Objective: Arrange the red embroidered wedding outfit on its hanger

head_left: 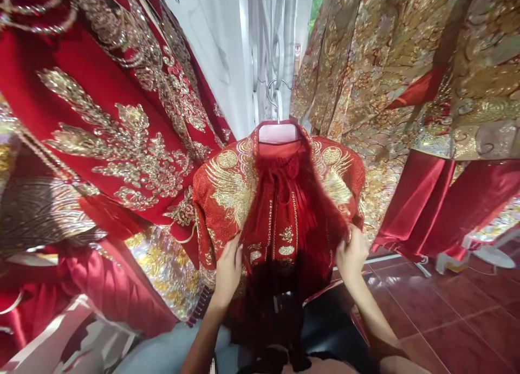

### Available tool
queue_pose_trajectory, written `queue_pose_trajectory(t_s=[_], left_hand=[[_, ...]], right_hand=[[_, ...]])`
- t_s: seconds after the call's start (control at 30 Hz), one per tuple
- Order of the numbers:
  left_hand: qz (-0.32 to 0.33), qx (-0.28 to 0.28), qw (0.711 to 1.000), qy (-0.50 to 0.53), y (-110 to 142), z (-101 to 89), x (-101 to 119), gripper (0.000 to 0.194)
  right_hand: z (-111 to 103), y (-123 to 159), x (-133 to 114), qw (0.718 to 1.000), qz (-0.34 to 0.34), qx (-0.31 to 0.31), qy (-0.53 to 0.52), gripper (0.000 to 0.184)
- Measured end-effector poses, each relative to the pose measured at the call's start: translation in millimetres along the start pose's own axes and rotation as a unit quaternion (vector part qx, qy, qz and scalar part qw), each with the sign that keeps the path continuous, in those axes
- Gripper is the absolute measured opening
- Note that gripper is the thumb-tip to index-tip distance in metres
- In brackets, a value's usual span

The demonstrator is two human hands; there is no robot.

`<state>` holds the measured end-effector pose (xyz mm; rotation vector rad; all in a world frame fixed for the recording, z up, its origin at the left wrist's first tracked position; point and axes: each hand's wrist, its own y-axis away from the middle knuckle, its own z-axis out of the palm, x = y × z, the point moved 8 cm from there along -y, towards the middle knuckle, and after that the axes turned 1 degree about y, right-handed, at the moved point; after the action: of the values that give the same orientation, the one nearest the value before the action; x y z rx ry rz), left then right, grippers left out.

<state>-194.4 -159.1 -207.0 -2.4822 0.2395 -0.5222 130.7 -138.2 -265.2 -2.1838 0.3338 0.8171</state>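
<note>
A red jacket [227, 192] with gold embroidery hangs in front of me on a pink hanger [278, 133] with a metal hook. Its front is parted, showing a red inner panel with gold beadwork and a tassel. My left hand [228, 268] grips the left front edge of the jacket, fingers curled on the cloth. My right hand [350, 253] is closed on the right front edge, holding it aside.
Red and gold embroidered garments [122, 124] hang close on the left, a gold embroidered robe [406, 65] on the right. A white wall and ornate white grille [268, 43] stand behind. Red floor tiles [447, 320] lie to the right, with a white fan base [493, 255].
</note>
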Motion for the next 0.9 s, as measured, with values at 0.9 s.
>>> queue_pose_trajectory(t_s=[0.9], left_hand=[[-0.026, 0.012, 0.999, -0.014, 115, 47.5, 4, 0.023]], right_hand=[[32, 124, 1, 0.983, 0.043, -0.105, -0.147, 0.026]])
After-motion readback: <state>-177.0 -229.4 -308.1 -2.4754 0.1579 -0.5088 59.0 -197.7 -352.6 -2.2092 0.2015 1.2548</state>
